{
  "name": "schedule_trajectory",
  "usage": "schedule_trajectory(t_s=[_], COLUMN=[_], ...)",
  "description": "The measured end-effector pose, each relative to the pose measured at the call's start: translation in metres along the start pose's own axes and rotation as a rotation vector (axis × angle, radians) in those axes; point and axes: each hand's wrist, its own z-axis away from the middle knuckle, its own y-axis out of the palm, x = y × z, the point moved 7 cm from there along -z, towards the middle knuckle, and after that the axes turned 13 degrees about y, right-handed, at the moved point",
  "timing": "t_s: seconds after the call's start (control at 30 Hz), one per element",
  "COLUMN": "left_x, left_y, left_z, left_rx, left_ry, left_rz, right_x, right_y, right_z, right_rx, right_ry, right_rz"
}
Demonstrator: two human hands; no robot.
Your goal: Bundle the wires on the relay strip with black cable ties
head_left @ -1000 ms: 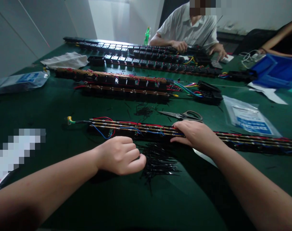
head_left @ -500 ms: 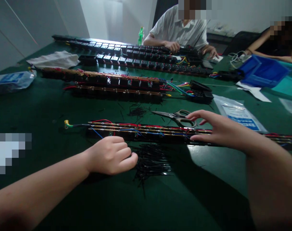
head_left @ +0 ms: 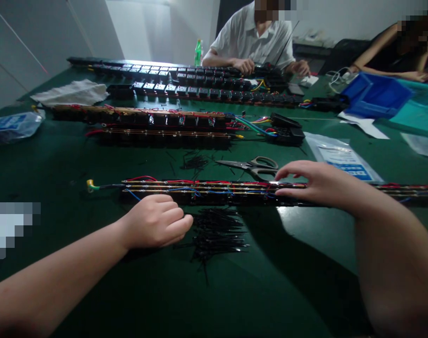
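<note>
A long black strip (head_left: pixel 214 199) with brass-coloured rods and red and blue wires lies across the table before me. My left hand (head_left: pixel 157 221) is closed at its near edge, knuckles up; what its fingers hold, if anything, is hidden. Just right of it lies a pile of black cable ties (head_left: pixel 219 232). Over the strip, my right hand (head_left: pixel 301 180) has thumb and fingers apart, the thumb above the rods and fingertips near the far edge. Beyond those fingertips rest scissors (head_left: pixel 258 165) with dark handles. A yellow-sleeved ring terminal (head_left: pixel 90 184) ends the strip's left lead.
More wired strips (head_left: pixel 164 136) lie farther back, with a small heap of black offcuts (head_left: pixel 195 162) nearer. Plastic bags (head_left: pixel 344 157), a white cloth (head_left: pixel 71 93) and a blue bin (head_left: pixel 376 96) are around them. Two people sit across the table, a white-shirted one (head_left: pixel 252 40) among them.
The view has shifted slightly, moving everything left and up. My right fingertips have drawn back from the scissors' handle and closer to the thumb. My left hand stays in place.
</note>
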Motion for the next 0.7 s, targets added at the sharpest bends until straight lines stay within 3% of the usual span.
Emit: schedule_trajectory(t_s=[0.2, 0.7], left_x=[0.002, 0.006], left_y=[0.001, 0.002], left_z=[0.002, 0.004], left_rx=[-0.006, 0.004], left_ry=[-0.019, -0.047], left_rz=[0.041, 0.045], right_x=[0.030, 0.036], right_y=[0.021, 0.029], right_z=[-0.006, -0.010], right_rx=[0.067, -0.004], right_ry=[-0.055, -0.153], right_rz=[-0.021, 0.063])
